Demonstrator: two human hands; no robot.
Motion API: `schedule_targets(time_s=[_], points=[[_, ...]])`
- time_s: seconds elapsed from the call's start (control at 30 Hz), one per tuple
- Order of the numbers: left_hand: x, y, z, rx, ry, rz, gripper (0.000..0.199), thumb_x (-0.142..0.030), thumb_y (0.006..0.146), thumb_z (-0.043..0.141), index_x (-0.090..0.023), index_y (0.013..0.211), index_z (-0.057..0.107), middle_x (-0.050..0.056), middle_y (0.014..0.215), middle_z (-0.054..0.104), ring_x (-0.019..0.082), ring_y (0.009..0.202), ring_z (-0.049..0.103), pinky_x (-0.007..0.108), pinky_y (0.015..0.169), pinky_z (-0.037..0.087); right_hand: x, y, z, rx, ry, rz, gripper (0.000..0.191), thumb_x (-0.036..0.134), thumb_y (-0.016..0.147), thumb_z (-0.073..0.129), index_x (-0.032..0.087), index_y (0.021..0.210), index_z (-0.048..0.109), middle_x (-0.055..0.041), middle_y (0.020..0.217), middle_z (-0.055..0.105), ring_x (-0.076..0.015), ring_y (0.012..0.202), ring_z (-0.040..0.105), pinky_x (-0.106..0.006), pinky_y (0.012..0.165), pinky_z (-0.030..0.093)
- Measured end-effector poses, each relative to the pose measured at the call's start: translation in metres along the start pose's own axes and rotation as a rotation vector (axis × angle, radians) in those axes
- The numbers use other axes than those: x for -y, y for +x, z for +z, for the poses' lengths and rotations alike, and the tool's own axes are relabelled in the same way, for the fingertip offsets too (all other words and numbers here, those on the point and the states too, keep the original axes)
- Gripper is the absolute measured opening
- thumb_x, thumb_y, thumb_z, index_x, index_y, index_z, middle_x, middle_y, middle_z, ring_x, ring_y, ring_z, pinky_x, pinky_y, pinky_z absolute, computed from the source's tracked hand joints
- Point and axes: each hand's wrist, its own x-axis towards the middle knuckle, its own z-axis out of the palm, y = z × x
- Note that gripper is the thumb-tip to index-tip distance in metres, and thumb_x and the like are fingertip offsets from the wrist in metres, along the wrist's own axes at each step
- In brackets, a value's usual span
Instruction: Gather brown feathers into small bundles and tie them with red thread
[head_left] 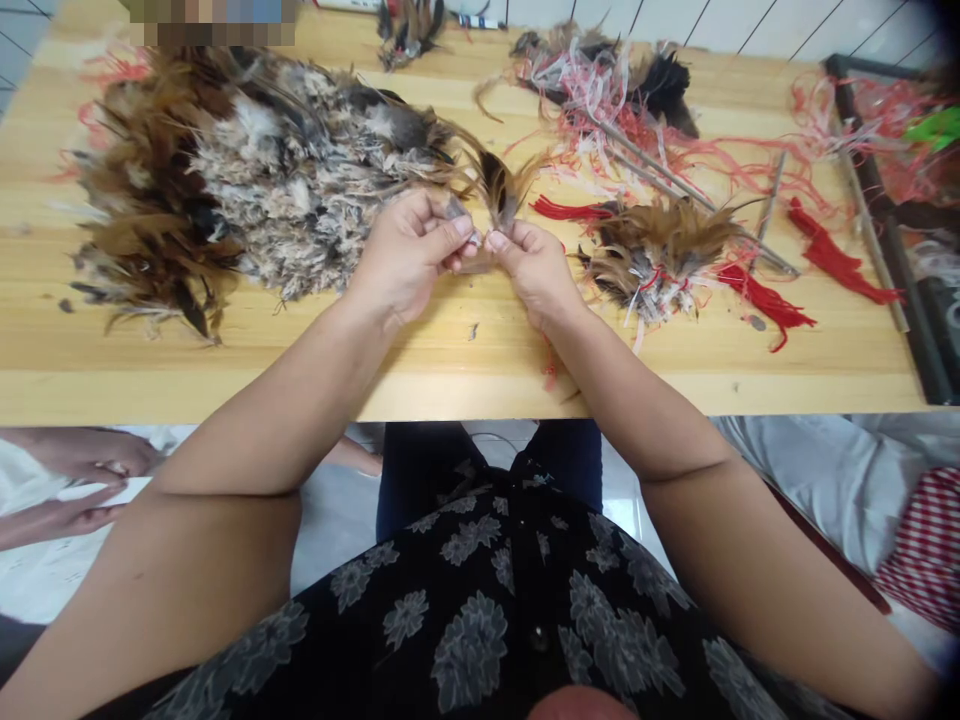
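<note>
Just above the middle of the table, my two hands meet almost fingertip to fingertip. My right hand [534, 268] is closed in a pinch on the base of a small bunch of brown and black feathers [496, 188], whose tips fan upward. Thumb and fingers of my left hand [409, 245] are pressed together on a small grey feather [454, 208], partly hidden by the fingers. Left of my hands lies a big heap of grey-white and brown feathers [292, 170]. To their right is a tied bundle of brown feathers [660, 255].
Red yarn strands [840, 255] lie on the wooden table [315, 365] at the right, near thin sticks [660, 170]. Pink and white plastic strips [592, 100] lie tangled behind. A dark-edged tray [889, 260] holds more strips. Another person's hands [82, 480] show at lower left.
</note>
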Motion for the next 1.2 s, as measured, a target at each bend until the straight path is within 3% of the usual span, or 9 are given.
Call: schedule_targets(time_s=[0.3, 0.5, 0.7, 0.9, 1.07, 1.2], points=[[0.013, 0.008, 0.000, -0.002, -0.029, 0.039, 0.073, -0.076, 0.073, 0.119, -0.029, 0.088, 0.065, 0.000, 0.083, 0.071, 0.023, 0.079, 0.067, 0.040, 0.069, 0.053, 0.001, -0.001, -0.001, 0.009, 0.068, 0.053, 0.063, 0.083, 0.089, 0.094, 0.022, 0.097, 0.081, -0.0022, 0.101, 0.086, -0.0220, 0.104, 0.081, -0.045, 0.115, 0.069], [0.004, 0.003, 0.003, -0.023, 0.086, 0.036, 0.060, -0.058, 0.092, 0.115, -0.026, 0.096, 0.064, -0.001, 0.086, 0.073, 0.025, 0.092, 0.075, 0.038, 0.080, 0.059, 0.002, -0.001, -0.002, 0.040, 0.100, 0.037, 0.068, 0.088, 0.084, 0.095, 0.023, 0.090, 0.080, -0.0028, 0.095, 0.086, -0.0207, 0.097, 0.078, -0.043, 0.109, 0.071], [-0.008, -0.002, 0.009, -0.002, 0.087, -0.024, 0.055, -0.047, 0.099, 0.112, -0.025, 0.097, 0.062, -0.003, 0.082, 0.069, 0.023, 0.096, 0.075, 0.035, 0.086, 0.060, 0.007, -0.002, -0.002, 0.071, 0.065, 0.031, 0.066, 0.084, 0.088, 0.095, 0.021, 0.088, 0.074, -0.0015, 0.095, 0.083, -0.0188, 0.097, 0.078, -0.042, 0.109, 0.071], [0.001, -0.003, 0.007, 0.032, -0.029, -0.111, 0.057, -0.054, 0.091, 0.116, -0.024, 0.091, 0.068, 0.000, 0.080, 0.072, 0.024, 0.085, 0.076, 0.035, 0.071, 0.060, 0.009, -0.004, -0.002, 0.096, 0.003, 0.041, 0.065, 0.081, 0.094, 0.093, 0.023, 0.084, 0.064, -0.0019, 0.093, 0.078, -0.0189, 0.098, 0.074, -0.041, 0.110, 0.068], [-0.004, -0.005, 0.008, 0.067, -0.133, -0.105, 0.053, -0.053, 0.081, 0.121, -0.024, 0.083, 0.076, 0.003, 0.085, 0.079, 0.026, 0.088, 0.080, 0.040, 0.085, 0.069, 0.010, -0.004, -0.002, 0.156, 0.020, 0.027, 0.060, 0.075, 0.098, 0.092, 0.023, 0.084, 0.064, -0.0035, 0.097, 0.080, -0.0203, 0.105, 0.077, -0.039, 0.111, 0.066], [-0.010, -0.008, 0.009, 0.067, -0.172, -0.177, 0.048, -0.046, 0.084, 0.121, -0.022, 0.084, 0.079, 0.004, 0.087, 0.080, 0.027, 0.091, 0.083, 0.040, 0.091, 0.070, 0.010, -0.003, -0.002, 0.158, -0.040, 0.019, 0.059, 0.069, 0.098, 0.094, 0.023, 0.081, 0.062, -0.0020, 0.093, 0.077, -0.0193, 0.102, 0.074, -0.036, 0.107, 0.066]])
